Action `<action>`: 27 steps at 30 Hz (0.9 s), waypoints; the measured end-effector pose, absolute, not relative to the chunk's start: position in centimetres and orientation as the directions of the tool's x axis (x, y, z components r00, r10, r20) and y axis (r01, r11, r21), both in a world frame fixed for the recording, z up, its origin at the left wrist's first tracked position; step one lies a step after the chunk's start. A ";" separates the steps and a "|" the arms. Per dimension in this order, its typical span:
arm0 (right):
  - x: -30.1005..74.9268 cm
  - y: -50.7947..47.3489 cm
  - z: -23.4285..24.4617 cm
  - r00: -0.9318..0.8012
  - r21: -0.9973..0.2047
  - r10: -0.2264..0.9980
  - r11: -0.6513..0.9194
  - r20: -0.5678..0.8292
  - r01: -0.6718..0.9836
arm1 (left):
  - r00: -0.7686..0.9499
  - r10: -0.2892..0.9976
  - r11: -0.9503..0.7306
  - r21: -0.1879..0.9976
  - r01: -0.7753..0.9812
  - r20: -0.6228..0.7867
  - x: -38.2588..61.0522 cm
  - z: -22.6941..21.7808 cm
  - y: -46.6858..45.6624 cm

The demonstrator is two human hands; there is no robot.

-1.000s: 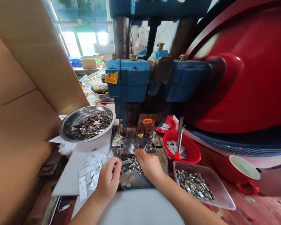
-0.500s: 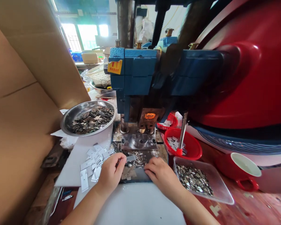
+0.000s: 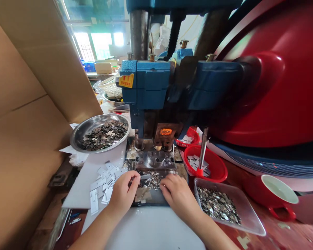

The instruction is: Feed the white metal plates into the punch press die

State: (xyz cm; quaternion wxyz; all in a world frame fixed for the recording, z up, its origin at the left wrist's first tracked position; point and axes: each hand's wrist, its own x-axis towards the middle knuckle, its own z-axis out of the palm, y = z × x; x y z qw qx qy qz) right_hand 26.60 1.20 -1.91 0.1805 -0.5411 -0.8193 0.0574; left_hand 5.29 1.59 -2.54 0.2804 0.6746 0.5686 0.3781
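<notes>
left hand (image 3: 125,190) pinches a metal strip (image 3: 145,177) by one end, in from the front edge of the press base (image 3: 158,199), probably so the far end pokes free. right hand (image 3: 179,194) curls near the loose bits (image 3: 154,181), can't tell if holding any. spare strips (image 3: 101,184) lie left, handy.

L hand (image 3: 124,191) & R hand (image 3: 180,197) bare; forearms (image 3: 95,225) bare too.

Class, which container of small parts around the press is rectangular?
The clear plastic box right of the right hand; the steel bowl, front red bowl and rear red basket are curved.
</notes>
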 end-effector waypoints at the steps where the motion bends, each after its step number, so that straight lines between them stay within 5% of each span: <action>1: 26.5 2.0 -1.5 -0.316 -0.306 0.907 0.396 0.279 0.866 | 0.059 0.981 -0.185 0.816 0.548 0.182 5.4 -2.3 1.7; 5: 26.4 6.3 -0.2 -0.223 -0.269 0.881 0.354 0.416 0.896 | 0.050 0.997 -0.074 0.871 0.487 0.056 5.7 -1.1 2.2; 12: 27.0 9.1 0.2 -0.397 -0.099 0.813 0.479 0.426 0.872 | 0.103 0.976 0.165 0.959 0.231 -0.193 5.8 -0.3 3.4; 22: 27.5 7.4 -0.7 -0.229 -0.519 0.821 0.520 0.523 0.678 | 0.130 0.948 0.292 0.956 0.002 -0.290 8.5 0.2 5.5; 27: 26.8 5.7 -0.3 -0.268 -0.486 0.805 0.547 0.530 0.682 | 0.129 0.979 0.151 0.986 0.076 -0.160 9.1 -0.2 5.7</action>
